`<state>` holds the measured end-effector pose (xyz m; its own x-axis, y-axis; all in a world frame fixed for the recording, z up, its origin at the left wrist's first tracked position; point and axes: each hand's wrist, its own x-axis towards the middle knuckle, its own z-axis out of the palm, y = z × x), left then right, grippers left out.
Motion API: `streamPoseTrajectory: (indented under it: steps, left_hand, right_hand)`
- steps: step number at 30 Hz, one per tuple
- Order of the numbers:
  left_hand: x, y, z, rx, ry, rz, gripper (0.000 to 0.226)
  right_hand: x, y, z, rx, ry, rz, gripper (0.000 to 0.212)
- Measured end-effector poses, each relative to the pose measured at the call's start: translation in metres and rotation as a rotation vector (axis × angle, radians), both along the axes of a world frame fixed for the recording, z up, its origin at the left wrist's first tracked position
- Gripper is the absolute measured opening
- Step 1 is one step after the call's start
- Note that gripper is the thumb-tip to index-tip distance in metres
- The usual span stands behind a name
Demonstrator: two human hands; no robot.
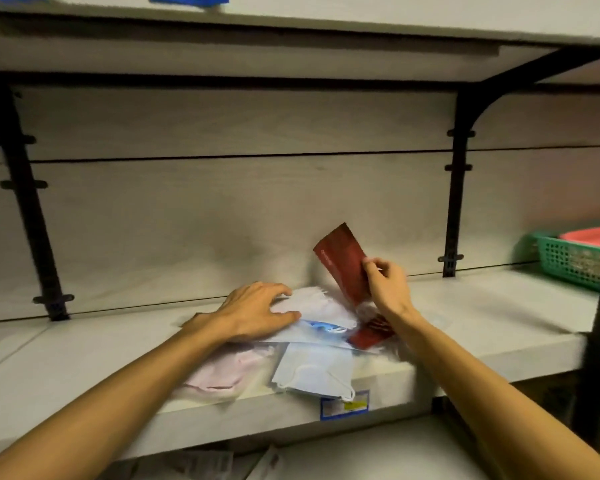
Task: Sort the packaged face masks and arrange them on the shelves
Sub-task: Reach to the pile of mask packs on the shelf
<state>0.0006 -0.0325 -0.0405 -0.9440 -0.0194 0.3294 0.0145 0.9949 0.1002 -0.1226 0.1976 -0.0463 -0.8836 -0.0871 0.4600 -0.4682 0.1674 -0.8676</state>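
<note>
You had a flat dark-red packet (342,261) pinched by its lower right edge in your right hand (385,282), fingers curled round it, holding it upright and tilted, its lower end down among the heap. That heap of packaged face masks (312,317) lay on the pale wooden shelf (84,368), and everything else is best placed from it. Your left hand (257,310) rested flat on the heap's left side, fingers spread and straight, pressing a white crinkled packet (316,301) without gripping it. At the heap's right edge, beneath your right wrist, lay a second dark-red packet (371,334). Toward the front of the heap sat a clear pouch with a pale-blue mask (312,372), and left of that a clear pouch with a pink mask (219,375). Just in front of the heap, on the shelf's front lip, was a blue-edged label (345,405). Well to the right of the heap stood a green plastic mesh basket (565,258).

To have done this step well, I judge you needed to keep the left palm steady so the slippery pouches stayed put, draw the red one clear upward, and lay it with its twin, so like colours gathered in one place.
</note>
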Motion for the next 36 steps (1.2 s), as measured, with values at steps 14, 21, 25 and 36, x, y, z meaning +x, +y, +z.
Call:
streamPoseTrajectory:
  steps: [14,21,25,36]
  left_hand:
    - [-0.007,-0.013,0.020,0.677,0.338,0.230,0.038]
    - [0.015,-0.011,0.022,1.763,0.324,0.201,0.056]
    - [0.032,-0.007,0.014,1.758,0.315,0.236,0.064]
    - [0.113,-0.021,0.030,1.329,0.388,0.135,0.039]
  right_hand:
    - [0.009,0.003,0.004,-0.384,-0.103,0.164,0.016]
    - [0.027,0.003,0.006,-0.296,-0.114,0.314,0.017]
    - [0.038,-0.003,0.013,-0.253,-0.109,0.388,0.018]
    - [0.097,-0.045,0.035,-0.309,-0.167,0.552,0.013]
